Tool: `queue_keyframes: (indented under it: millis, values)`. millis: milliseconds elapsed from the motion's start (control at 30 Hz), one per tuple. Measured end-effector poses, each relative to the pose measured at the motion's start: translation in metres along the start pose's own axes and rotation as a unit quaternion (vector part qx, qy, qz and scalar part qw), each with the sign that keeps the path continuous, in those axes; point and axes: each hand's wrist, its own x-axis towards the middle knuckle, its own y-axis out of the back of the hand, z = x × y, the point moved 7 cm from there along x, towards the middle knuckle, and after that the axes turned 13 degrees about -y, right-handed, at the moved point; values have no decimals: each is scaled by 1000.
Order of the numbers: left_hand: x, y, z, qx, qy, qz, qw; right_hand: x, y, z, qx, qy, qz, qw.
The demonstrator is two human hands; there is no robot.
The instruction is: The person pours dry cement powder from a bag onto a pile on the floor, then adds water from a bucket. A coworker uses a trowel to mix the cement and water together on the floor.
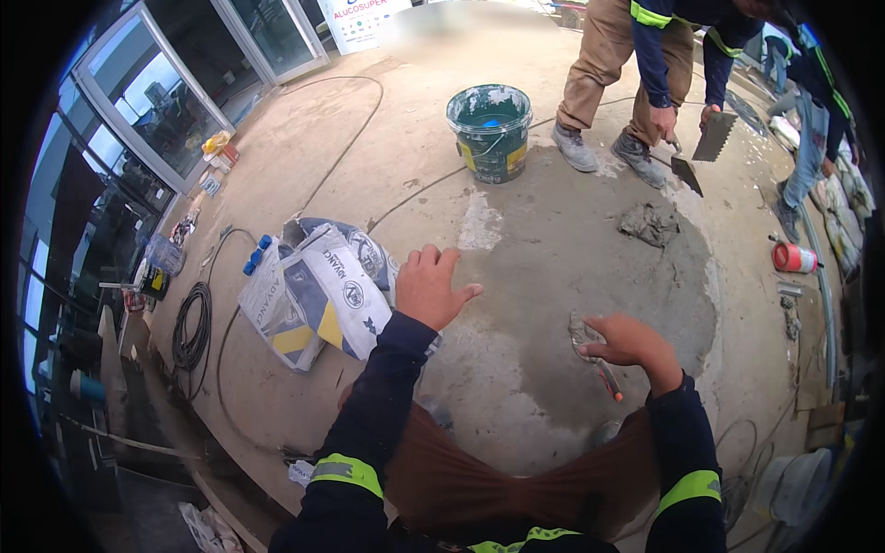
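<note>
Over the wet grey mortar patch (590, 267), my left hand (429, 288) hangs open with its fingers spread and nothing in it. Just left of it lie cement-type bags (336, 290), white and grey with yellow stripes. My right hand (634, 348) is above the mortar, its thumb and fingers stretched apart. Beside those fingers is a mortar-smeared tool with an orange-tipped handle (608, 381), apparently a small trowel. Whether the hand touches it is hard to tell. A lump of mortar (649, 224) sits on the far right of the patch.
Across the patch a co-worker (636, 74) bends with a pointed trowel (687, 175) and a notched trowel (714, 138). A dark green bucket (490, 134) stands at the patch's far edge. Coiled cable (192, 332) lies left, a red can (795, 258) right. Another person (807, 138) is behind.
</note>
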Motion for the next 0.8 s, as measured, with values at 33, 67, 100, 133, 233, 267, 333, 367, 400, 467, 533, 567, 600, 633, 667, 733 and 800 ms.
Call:
queue_keyframes:
  millis: [33, 67, 100, 133, 233, 267, 333, 367, 400, 467, 533, 567, 600, 633, 667, 733, 800]
  values:
    - [-9, 2, -11, 34, 29, -35, 998, 2, -2, -2, -8, -9, -18, 1000]
    - [-17, 5, -23, 64, 51, -60, 995, 4, -4, -3, -15, -21, -33, 999]
    - [-25, 8, -32, 103, 59, -63, 991, 6, -6, -3, -21, -36, -48, 998]
    - [-38, -4, -44, 100, 90, -150, 980, 9, -8, -5, -17, -34, -51, 998]
    - [-78, -29, -61, 180, 109, -287, 935, 23, -19, -10, -18, -26, -58, 998]
    - [-90, -35, -68, 182, 124, -312, 924, 28, -24, -11, -25, -21, -58, 998]
    - [-102, -36, -74, 211, 134, -289, 924, 37, -34, -12, -38, -10, -61, 997]
    - [-106, -38, -77, 219, 143, -296, 919, 41, -38, -12, -44, -5, -66, 997]
    - [-107, -34, -81, 214, 168, -270, 924, 44, -42, -11, -50, -1, -71, 996]
    - [-112, -25, -89, 189, 233, -258, 918, 47, -48, -9, -49, 16, -63, 997]
    - [-112, 2, -98, 215, 273, -196, 917, 47, -54, -6, -48, 24, -72, 996]
    - [-113, 18, -103, 232, 291, -158, 915, 47, -56, -4, -48, 22, -83, 995]
    - [-118, 27, -112, 215, 324, -166, 906, 47, -57, -2, -47, 25, -89, 995]
    - [-126, 40, -122, 202, 356, -168, 897, 47, -57, -1, -36, 26, -85, 995]
    - [-135, 53, -131, 195, 390, -160, 885, 47, -54, -2, -23, 32, -75, 996]
    - [-155, 68, -145, 166, 423, -164, 876, 51, -51, -11, -4, 47, -77, 996]
    - [-172, 82, -155, 160, 442, -111, 876, 59, -50, -30, 9, 56, -103, 993]
